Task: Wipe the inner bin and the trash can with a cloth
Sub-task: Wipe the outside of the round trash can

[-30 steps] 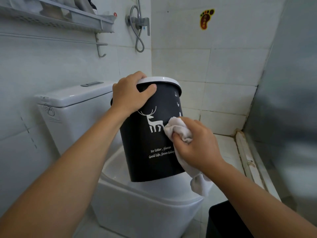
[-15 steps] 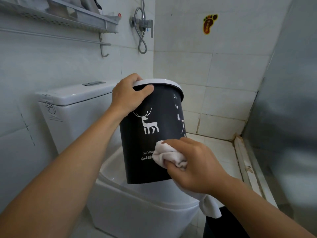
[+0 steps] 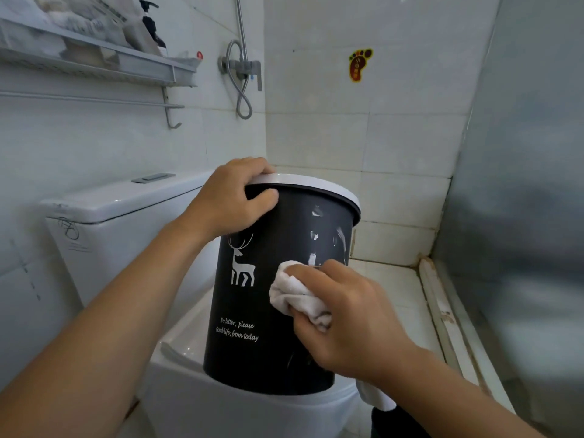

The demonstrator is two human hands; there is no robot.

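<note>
A black trash can point(image 3: 262, 311) with a white rim, a white deer print and white lettering stands on the closed toilet lid. My left hand point(image 3: 227, 200) grips its rim at the top left, thumb on the outer wall. My right hand point(image 3: 344, 320) holds a bunched white cloth point(image 3: 294, 295) and presses it against the can's right side, at mid height. A tail of the cloth point(image 3: 376, 398) hangs below my right wrist. A black object point(image 3: 384, 422) shows at the bottom edge under my right arm; I cannot tell what it is.
The white toilet point(image 3: 221, 406) and its cistern point(image 3: 126, 222) sit below and left of the can. A wall shelf point(image 3: 94, 58) with bottles hangs upper left, a shower valve and hose point(image 3: 243, 71) behind. A raised sill point(image 3: 442, 314) and grey panel point(image 3: 521, 216) close the right side.
My right hand slid the cloth down the can's side, then back up and to the right. The can has turned, so the deer print now faces further left. My left hand keeps its grip.
</note>
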